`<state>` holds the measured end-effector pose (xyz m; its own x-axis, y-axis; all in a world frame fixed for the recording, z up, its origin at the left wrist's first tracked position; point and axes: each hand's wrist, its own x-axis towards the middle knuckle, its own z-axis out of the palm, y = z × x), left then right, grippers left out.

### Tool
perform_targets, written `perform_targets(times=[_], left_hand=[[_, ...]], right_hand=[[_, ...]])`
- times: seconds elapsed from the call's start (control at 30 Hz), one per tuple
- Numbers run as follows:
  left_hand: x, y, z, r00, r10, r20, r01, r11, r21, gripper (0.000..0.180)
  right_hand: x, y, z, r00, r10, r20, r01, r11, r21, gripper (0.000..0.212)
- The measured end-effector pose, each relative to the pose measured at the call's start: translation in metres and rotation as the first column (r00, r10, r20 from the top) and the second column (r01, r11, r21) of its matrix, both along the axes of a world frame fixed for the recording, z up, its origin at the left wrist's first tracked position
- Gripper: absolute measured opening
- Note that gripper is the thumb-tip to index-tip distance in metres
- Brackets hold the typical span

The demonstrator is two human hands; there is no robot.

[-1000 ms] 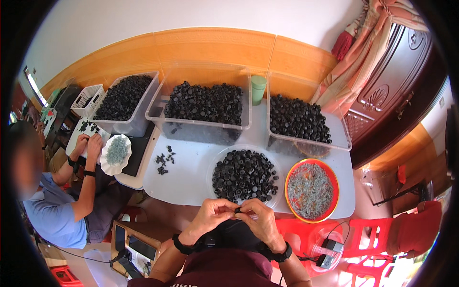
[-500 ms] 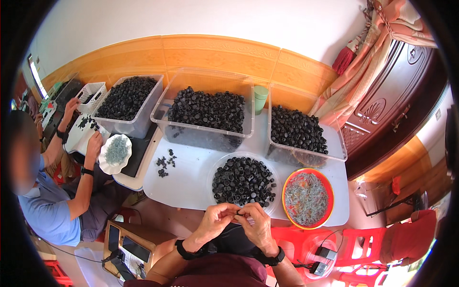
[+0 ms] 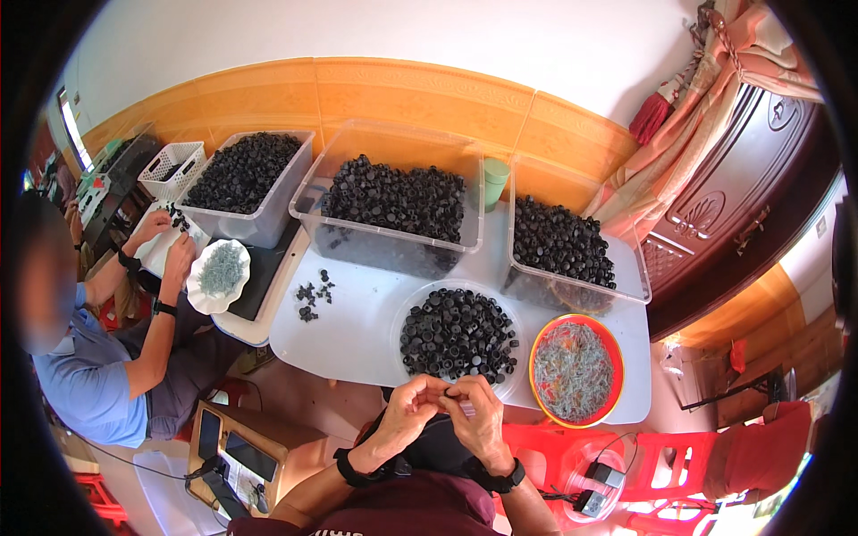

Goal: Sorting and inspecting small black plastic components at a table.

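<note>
In front of my body, at the table's near edge, my left hand [image 3: 407,414] and my right hand [image 3: 478,420] meet with their fingertips pinched together. Between them is a small black plastic piece [image 3: 449,393], mostly hidden by the fingers. Just beyond lies a clear round tray [image 3: 401,308] heaped with round black plastic caps [image 3: 456,335]. To its right is a red bowl with a yellow rim [image 3: 614,344], full of thin, pale, translucent strips [image 3: 572,371]. Several loose black pieces [image 3: 313,295] lie on the white tabletop [image 3: 357,348] to the left.
Three clear bins [image 3: 393,241] of black caps line the back, with a green canister [image 3: 494,183] between two. At left, a co-worker [image 3: 107,375] handles small black pieces beside a white scalloped bowl [image 3: 204,299] of pale strips. Red stools [image 3: 536,447] stand at lower right.
The view has shifted slightly. My hands stay pinched together at the same place, fingers barely moved. The co-worker's far hand has come down from the white basket toward the other hand.
</note>
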<state>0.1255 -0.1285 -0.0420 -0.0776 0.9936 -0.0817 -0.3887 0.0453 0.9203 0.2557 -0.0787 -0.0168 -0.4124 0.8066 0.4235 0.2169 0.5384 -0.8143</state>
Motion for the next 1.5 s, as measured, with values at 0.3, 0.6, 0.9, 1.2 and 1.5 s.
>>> perform_targets(times=[0.3,0.6,0.9,1.2,1.5], left_hand=[[-0.012,0.002,0.018,0.998,0.062,0.024,-0.06,0.997,-0.047,0.039],[-0.026,-0.004,0.008,0.997,0.074,0.027,-0.073,0.996,-0.056,0.022],[-0.023,-0.003,0.003,0.994,0.039,0.103,-0.031,0.996,-0.078,0.018],[-0.03,-0.005,-0.002,0.993,0.101,0.054,-0.094,0.989,-0.113,0.018],[-0.026,-0.003,-0.001,0.994,0.104,0.027,-0.1,0.989,-0.113,0.019]], right_hand=[[0.023,0.077,0.055,0.973,-0.229,0.024,0.229,0.973,-0.015,0.017],[0.03,0.082,0.049,0.939,-0.338,0.072,0.324,0.934,0.153,0.016],[0.031,0.045,-0.019,0.9,-0.302,0.313,0.307,0.951,0.034,0.022],[0.024,0.035,-0.01,0.91,-0.294,0.294,0.264,0.955,0.138,0.023],[-0.007,0.005,-0.025,0.919,-0.166,0.357,0.155,0.986,0.061,0.012]])
